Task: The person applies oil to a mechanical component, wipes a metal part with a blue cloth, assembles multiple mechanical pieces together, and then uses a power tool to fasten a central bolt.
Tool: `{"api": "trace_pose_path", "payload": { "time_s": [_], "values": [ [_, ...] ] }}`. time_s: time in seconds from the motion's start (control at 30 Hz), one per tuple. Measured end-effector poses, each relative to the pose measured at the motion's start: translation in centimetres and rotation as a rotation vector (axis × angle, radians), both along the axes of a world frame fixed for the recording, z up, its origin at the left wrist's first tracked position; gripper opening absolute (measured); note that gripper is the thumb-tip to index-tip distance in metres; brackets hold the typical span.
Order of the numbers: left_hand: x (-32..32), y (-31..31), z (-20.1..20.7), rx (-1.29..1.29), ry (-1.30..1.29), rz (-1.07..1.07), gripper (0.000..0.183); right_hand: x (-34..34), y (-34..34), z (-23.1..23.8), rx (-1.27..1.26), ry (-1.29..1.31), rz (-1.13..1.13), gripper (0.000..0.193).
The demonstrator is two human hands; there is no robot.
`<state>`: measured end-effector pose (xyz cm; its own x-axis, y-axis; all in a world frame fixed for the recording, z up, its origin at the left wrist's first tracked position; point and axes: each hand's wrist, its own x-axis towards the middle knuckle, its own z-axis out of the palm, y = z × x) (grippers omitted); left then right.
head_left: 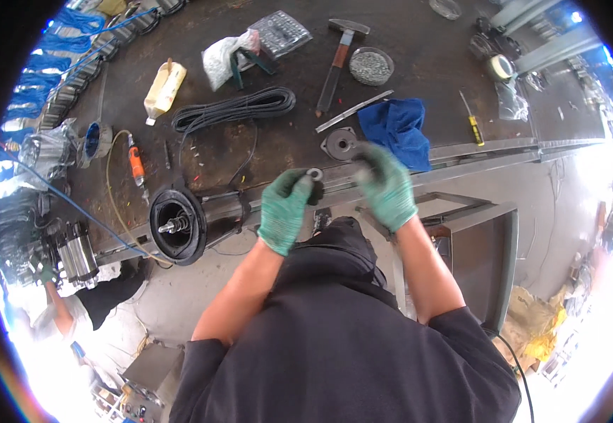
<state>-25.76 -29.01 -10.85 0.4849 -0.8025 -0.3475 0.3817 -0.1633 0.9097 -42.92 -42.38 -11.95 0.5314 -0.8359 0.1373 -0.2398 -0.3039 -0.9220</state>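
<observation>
The left hand [283, 206] pinches a small ring [314, 173] by the workbench [289, 151] edge, maybe to see it well. The right hand [387, 185] blurs; I cannot tell its grip. A flange [332, 145] lies close, maybe for reach.

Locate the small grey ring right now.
Head view, near the centre: the small grey ring is at the fingertips of the left hand, below and left in the picture of the dark flanged disc on the workbench.
</observation>
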Motion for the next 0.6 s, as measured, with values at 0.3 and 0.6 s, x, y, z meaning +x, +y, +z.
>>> {"api": "trace_pose_path", "payload": {
  "time_s": [0.3,0.6],
  "values": [
    [-0.4,-2.8,0.5,0.104,0.061,-0.171,0.027,-7.1,-11.1,-4.5,-0.152,0.589,-0.151,0.031],
    [-3.1,-6.3,1.3,-0.063,0.008,-0.329,0.027,-3.6,-4.4,3.9,0.013,0.083,0.279,0.037]
  ]
}}
